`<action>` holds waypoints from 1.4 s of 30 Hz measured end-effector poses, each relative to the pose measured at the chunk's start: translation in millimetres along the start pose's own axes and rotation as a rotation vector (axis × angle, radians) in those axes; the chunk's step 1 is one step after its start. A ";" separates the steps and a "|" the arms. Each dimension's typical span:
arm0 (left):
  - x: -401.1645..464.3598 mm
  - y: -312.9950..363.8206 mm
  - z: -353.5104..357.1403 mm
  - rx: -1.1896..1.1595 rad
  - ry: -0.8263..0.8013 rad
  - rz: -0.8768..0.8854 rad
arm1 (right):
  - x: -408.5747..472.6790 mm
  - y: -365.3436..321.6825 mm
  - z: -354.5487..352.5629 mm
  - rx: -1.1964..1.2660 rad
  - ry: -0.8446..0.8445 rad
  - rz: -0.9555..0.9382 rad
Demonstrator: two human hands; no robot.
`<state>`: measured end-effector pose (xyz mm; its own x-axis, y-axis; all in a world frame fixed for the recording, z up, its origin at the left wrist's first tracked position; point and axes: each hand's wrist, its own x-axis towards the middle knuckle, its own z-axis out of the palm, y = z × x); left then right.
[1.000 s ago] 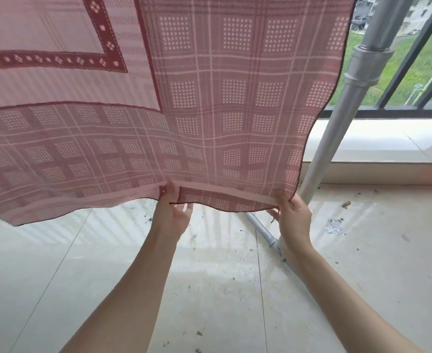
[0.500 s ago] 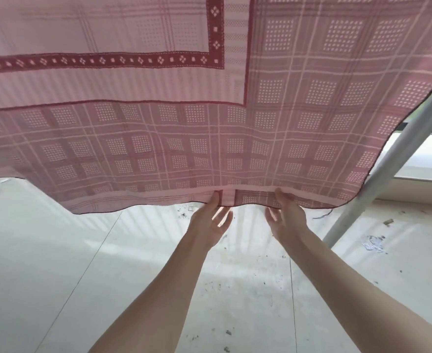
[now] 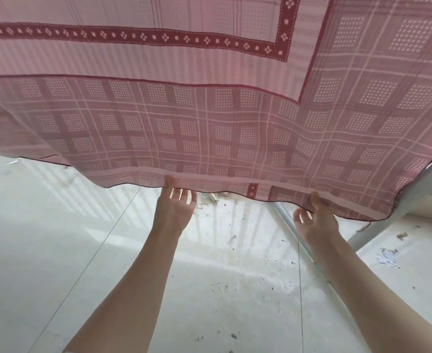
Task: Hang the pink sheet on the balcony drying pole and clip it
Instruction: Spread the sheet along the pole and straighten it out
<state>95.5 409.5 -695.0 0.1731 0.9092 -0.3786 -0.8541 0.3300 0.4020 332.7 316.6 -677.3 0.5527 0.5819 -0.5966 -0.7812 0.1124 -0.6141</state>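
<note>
Hands now wider apart along sheet hem

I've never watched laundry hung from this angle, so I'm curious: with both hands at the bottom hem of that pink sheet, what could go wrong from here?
1. The floor below is strewn with dark specks and scraps; if the pink sheet sags or slips down, its hem could pick up dirt.
2. The left hand and right hand pinch only the hem, and no clip is in view, so a tug might drag the sheet off.
3. The right corner hangs beside a grey metal post and could snag.
</note>
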 end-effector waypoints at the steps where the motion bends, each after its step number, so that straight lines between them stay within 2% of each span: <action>1: 4.1 5.8 -0.5 -0.015 0.018 0.009 | 2.5 0.3 0.1 0.018 0.006 0.001; 8: 17.3 13.2 -20.1 0.025 0.159 0.075 | 12.0 5.3 4.8 0.087 -0.017 -0.044; 13: 18.8 18.6 -21.4 0.143 0.243 0.098 | 6.1 10.4 2.8 -0.095 -0.001 -0.096; 16: -3.3 22.7 -20.2 0.377 0.311 0.043 | -3.1 7.2 -4.0 -0.322 -0.024 -0.017; 19: -43.1 21.8 -7.7 0.793 0.389 -0.089 | -34.2 0.7 -7.8 -0.614 -0.049 0.184; 21: -74.0 22.4 14.9 1.104 0.392 -0.100 | -66.4 -10.2 -3.3 -0.788 -0.040 0.276; 24: -119.6 40.3 72.4 1.548 0.229 -0.021 | -124.6 -45.8 25.3 -1.072 -0.086 0.210; 26: -142.3 57.0 108.8 1.791 0.049 0.119 | -156.8 -71.7 50.4 -1.293 -0.214 0.011; 28: -171.8 86.6 161.5 1.936 -0.092 0.226 | -197.4 -115.1 86.6 -1.463 -0.310 -0.143; 31: -226.4 126.0 238.2 1.998 -0.214 0.286 | -265.5 -182.9 134.5 -1.578 -0.371 -0.203; 36: -311.0 171.8 357.4 1.993 -0.273 0.358 | -371.6 -291.0 204.9 -1.586 -0.396 -0.405; 42: -377.1 191.5 498.9 1.930 -0.403 0.444 | -453.9 -404.9 239.8 -1.611 -0.409 -0.573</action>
<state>111.3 256.4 -59.3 0.4514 0.8914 0.0394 0.6319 -0.3506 0.6912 328.6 200.0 -33.9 0.3310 0.9331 -0.1403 0.6475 -0.3328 -0.6856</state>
